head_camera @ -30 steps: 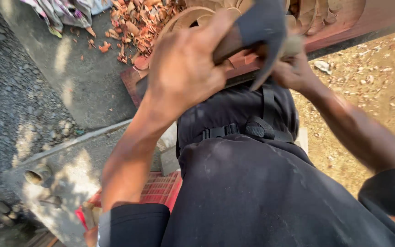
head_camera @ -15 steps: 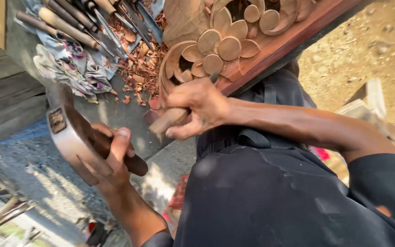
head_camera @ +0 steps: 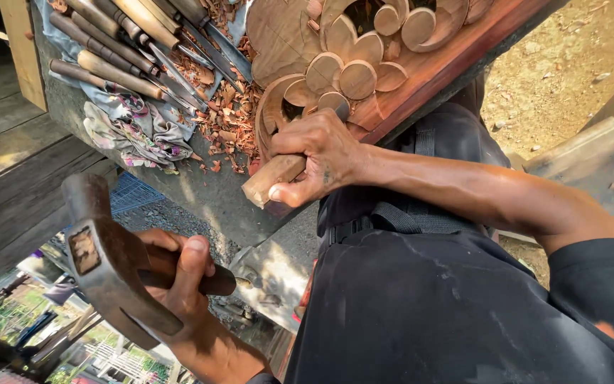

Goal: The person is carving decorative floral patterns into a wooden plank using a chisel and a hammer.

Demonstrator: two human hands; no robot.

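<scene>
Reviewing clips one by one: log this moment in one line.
left hand: grips hammer, off chisel | right hand: holds chisel on carved panel

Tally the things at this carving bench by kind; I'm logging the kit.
Metal-headed hammer with dark wooden handle, in left hand: 1
Wooden-handled chisel, in right hand: 1
Wooden-handled carving tools laid on the cloth: at least 6, row cut off by the frame
Patterned grey cloth: 1
Carved reddish wooden floral panel: 1
Total: at least 10
</scene>
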